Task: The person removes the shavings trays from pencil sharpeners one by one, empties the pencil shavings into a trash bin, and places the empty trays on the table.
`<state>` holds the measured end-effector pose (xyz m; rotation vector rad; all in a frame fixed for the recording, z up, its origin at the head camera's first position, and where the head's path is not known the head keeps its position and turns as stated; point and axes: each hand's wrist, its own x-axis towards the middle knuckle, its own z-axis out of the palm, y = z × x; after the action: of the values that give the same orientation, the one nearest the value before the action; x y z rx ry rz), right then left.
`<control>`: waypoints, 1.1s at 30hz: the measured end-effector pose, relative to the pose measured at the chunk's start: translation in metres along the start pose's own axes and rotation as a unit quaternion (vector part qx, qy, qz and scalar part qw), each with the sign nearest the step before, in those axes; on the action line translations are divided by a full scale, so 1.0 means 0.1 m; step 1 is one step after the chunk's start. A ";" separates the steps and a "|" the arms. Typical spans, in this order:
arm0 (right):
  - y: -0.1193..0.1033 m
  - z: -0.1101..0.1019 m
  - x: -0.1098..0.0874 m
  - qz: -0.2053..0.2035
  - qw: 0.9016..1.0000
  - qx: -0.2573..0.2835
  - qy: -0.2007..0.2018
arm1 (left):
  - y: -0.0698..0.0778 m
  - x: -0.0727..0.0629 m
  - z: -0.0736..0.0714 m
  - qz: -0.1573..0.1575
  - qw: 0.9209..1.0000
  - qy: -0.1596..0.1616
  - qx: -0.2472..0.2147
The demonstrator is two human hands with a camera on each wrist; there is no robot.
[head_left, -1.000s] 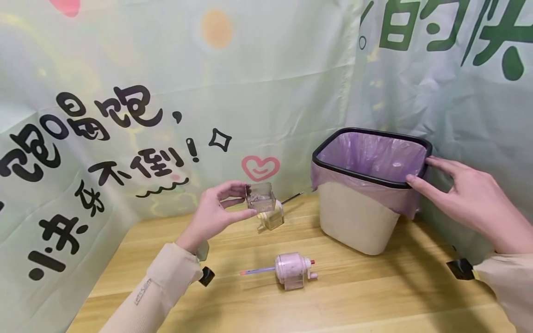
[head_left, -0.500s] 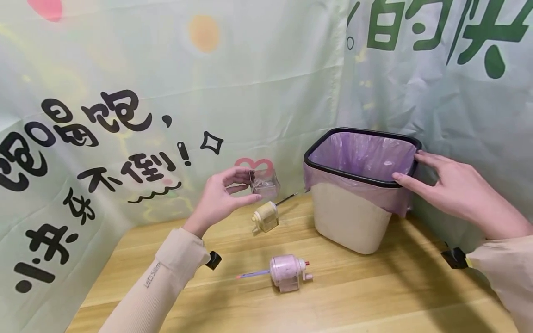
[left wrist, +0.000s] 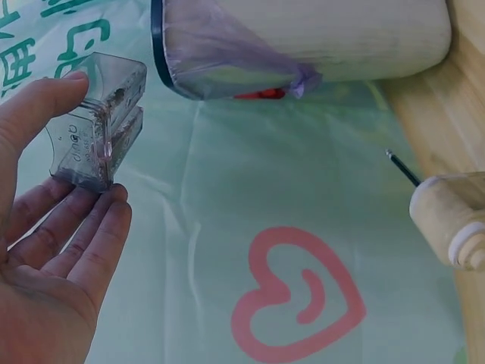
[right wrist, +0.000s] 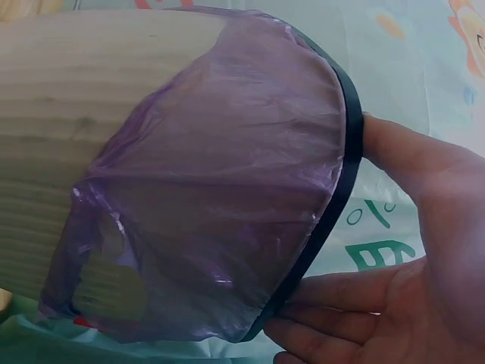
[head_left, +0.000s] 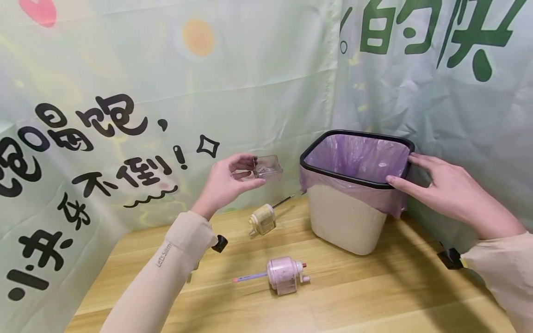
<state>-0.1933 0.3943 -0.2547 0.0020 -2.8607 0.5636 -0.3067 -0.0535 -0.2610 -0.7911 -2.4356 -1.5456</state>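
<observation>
One light pinch, by the side walls

My left hand (head_left: 226, 185) pinches a small, clear, smoky-grey plastic box (head_left: 268, 167) between thumb and fingertips, up in the air to the left of the beige plastic bin (head_left: 347, 217), apart from it. I judge the box light and stiff, its thin walls slick and likely to crack under a hard squeeze. Opposite side walls seem the best hold; dark specks show through them, perhaps loose, so a tilt could spill them. My right hand (head_left: 451, 194) is spread, thumb and fingers touching the bin's black rim (head_left: 354, 178).
</observation>
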 end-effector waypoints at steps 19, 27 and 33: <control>0.01 -0.02 0.02 -0.001 1.000 -0.002 0.001 | 0.23 0.31 0.17 0.035 0.999 -0.010 0.015; -0.02 -0.02 0.02 -0.009 1.000 -0.003 0.000 | 0.30 0.38 0.25 0.035 0.999 -0.013 0.029; -0.02 0.00 0.03 -0.015 1.000 -0.002 0.005 | 0.37 0.45 0.33 0.036 0.998 -0.020 0.042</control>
<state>-0.1956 0.3928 -0.2530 0.0397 -2.8464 0.5510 -0.3217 0.0030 -0.2289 -0.8919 -2.4520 -1.4049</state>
